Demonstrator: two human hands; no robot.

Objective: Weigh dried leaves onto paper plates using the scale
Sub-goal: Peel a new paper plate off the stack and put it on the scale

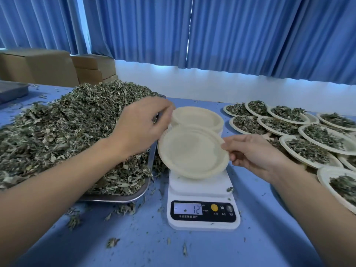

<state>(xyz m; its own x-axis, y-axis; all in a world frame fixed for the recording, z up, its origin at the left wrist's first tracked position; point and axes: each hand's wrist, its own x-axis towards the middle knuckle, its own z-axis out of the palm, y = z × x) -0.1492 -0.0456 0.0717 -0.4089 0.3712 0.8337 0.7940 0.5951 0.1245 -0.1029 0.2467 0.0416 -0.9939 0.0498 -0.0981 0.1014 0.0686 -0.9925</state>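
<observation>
Paper plate (192,153), pale and empty, tilts over the scale (202,191), its rim pinched by the right grip (256,153); left grip (140,126) holds the plate stack (198,117) just beyond; next, likely, set it flat, then reach the dried leaves (67,132) heaped under the left grip.

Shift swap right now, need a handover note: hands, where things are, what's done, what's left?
Hands: right hand pinches an empty plate by its right rim, tilted over the scale; left hand is at the plate stack, grip unclear.
Things: leaf pile on the metal tray, left of the scale; display shows 12.
Done: filled plates laid out on the right.
Left: seat the plate, add leaves, weigh, repeat.
</observation>
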